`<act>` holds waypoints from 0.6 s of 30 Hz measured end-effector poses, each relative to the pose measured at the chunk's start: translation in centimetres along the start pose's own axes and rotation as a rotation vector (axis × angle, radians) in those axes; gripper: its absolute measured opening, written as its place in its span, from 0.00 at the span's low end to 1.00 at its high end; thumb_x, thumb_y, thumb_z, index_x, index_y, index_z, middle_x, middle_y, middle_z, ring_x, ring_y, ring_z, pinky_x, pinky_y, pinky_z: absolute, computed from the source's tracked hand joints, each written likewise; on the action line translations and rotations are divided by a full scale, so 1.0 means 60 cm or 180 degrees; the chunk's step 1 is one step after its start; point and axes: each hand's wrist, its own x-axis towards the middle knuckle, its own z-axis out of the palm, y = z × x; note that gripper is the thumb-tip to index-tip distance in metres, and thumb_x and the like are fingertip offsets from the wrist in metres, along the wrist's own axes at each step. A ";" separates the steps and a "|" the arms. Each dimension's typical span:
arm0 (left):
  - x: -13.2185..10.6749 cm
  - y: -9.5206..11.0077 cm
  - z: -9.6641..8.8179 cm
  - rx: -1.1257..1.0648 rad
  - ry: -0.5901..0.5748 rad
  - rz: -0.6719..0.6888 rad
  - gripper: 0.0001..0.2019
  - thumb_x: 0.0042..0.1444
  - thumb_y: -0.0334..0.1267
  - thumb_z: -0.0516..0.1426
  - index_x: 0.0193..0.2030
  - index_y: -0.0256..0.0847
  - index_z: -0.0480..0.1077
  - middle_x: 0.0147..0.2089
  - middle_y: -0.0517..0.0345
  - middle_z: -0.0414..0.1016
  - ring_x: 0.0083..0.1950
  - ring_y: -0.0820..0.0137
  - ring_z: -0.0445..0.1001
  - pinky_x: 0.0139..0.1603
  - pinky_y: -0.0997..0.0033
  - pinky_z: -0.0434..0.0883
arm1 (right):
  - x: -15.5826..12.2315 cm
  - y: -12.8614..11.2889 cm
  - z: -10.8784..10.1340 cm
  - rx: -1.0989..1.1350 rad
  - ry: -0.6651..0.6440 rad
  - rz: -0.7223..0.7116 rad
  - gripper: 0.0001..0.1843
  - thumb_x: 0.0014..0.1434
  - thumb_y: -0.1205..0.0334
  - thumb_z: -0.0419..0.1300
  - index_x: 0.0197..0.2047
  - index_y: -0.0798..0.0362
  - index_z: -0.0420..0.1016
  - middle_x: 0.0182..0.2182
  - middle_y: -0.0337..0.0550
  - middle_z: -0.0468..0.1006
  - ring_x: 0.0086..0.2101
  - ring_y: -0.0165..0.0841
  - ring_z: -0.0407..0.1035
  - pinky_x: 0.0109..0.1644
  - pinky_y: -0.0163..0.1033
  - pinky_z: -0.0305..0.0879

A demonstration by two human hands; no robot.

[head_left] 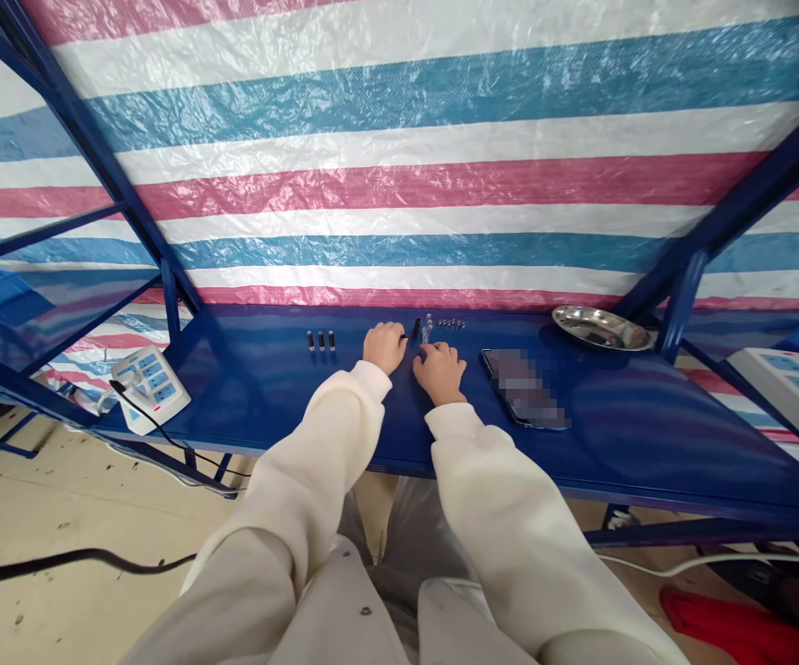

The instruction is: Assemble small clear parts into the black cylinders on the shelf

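A phone (525, 388) and steel dish (602, 327) lie right of both hands.

- No readable text, label, brand or number shows anywhere.
- The phone (525, 389) on the worktop (635, 434) is blurred out; the power strip (151, 387) shows nothing legible.

Makeshift workshop: blue steel bench (621, 434), striped tarpaulin wall (399, 139), bare concrete floor (59, 499).
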 end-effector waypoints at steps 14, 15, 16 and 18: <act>-0.076 -0.081 -0.015 -0.1350 0.1022 -0.0692 0.05 0.52 0.38 0.56 0.34 0.39 0.69 0.33 0.58 0.75 0.33 0.74 0.71 0.41 0.72 0.69 | 0.014 -0.002 0.024 -0.0055 -0.0243 0.0090 0.24 0.60 0.59 0.46 0.56 0.53 0.67 0.56 0.56 0.65 0.55 0.46 0.54 0.54 0.58 0.49; -0.077 -0.082 -0.015 -0.1401 0.1055 -0.0725 0.05 0.52 0.38 0.56 0.34 0.39 0.69 0.33 0.58 0.75 0.33 0.74 0.71 0.41 0.73 0.69 | 0.014 -0.001 0.026 -0.0053 -0.0235 0.0077 0.23 0.60 0.59 0.45 0.56 0.53 0.67 0.56 0.56 0.65 0.55 0.46 0.54 0.54 0.58 0.48; -0.077 -0.082 -0.015 -0.1454 0.1077 -0.0743 0.06 0.52 0.38 0.56 0.34 0.39 0.69 0.33 0.58 0.75 0.32 0.74 0.71 0.40 0.73 0.69 | 0.015 0.000 0.027 -0.0048 -0.0224 0.0064 0.23 0.60 0.59 0.45 0.56 0.53 0.68 0.55 0.56 0.65 0.55 0.46 0.55 0.54 0.59 0.48; -0.077 -0.082 -0.013 -0.1544 0.1085 -0.0754 0.06 0.51 0.38 0.56 0.34 0.39 0.69 0.32 0.58 0.75 0.31 0.75 0.71 0.39 0.73 0.69 | 0.017 0.002 0.031 -0.0044 -0.0207 0.0051 0.23 0.60 0.58 0.46 0.56 0.52 0.68 0.55 0.56 0.65 0.54 0.46 0.55 0.54 0.59 0.48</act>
